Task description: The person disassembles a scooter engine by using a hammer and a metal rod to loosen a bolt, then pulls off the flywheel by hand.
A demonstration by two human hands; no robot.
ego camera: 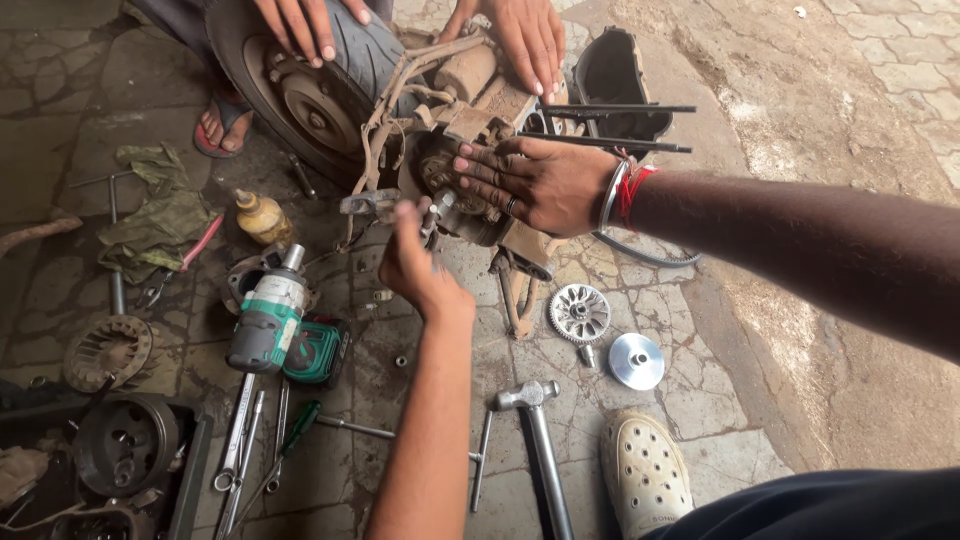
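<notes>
Two hands work at the engine (470, 150): the right hand (530, 182) lies flat on its side, fingers spread and pressing, while the left hand (415, 262), just below it, pinches a small metal part (438, 210) pointing up toward it. A co-worker's hands (520, 35) steady the tyre (350, 50) above. A green cordless wrench (268, 318) lies lower left.

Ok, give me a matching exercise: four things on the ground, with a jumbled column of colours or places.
1 impact wrench
2 oil bottle
3 finned pulley disc
4 hammer

a yellowish, beside the green rag
b left of the white clog
c grey and green, with a green battery
d silver, below the right hand

Pairs: 1-c, 2-a, 3-d, 4-b
</notes>
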